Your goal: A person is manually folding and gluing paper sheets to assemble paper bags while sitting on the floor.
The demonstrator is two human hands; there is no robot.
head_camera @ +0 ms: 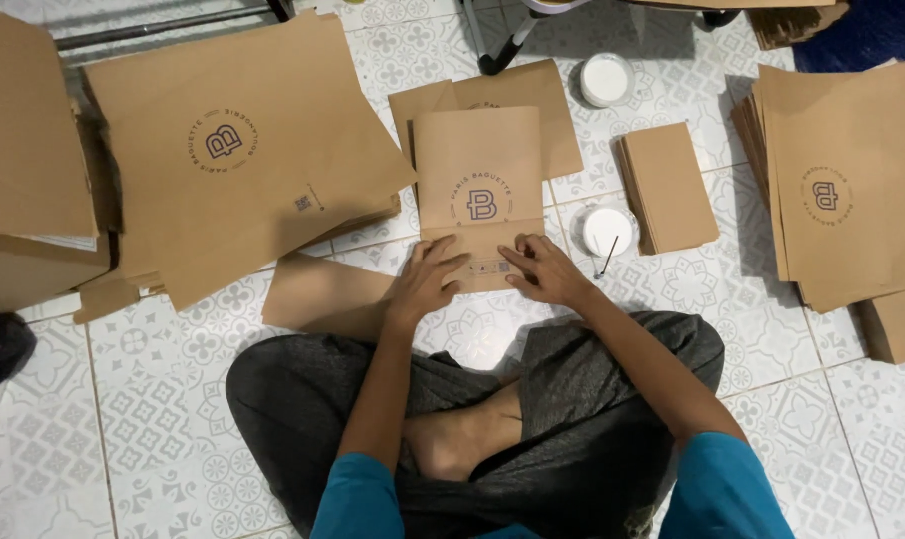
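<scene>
Brown paper bag [477, 180], flat, bottom folded

Bare tile [173, 399] is lying open left of the left hand [425, 282]; a glue cup [608, 231] is crowding the right hand [544, 271]; paper stacks [235, 150] are walling both far sides.
</scene>
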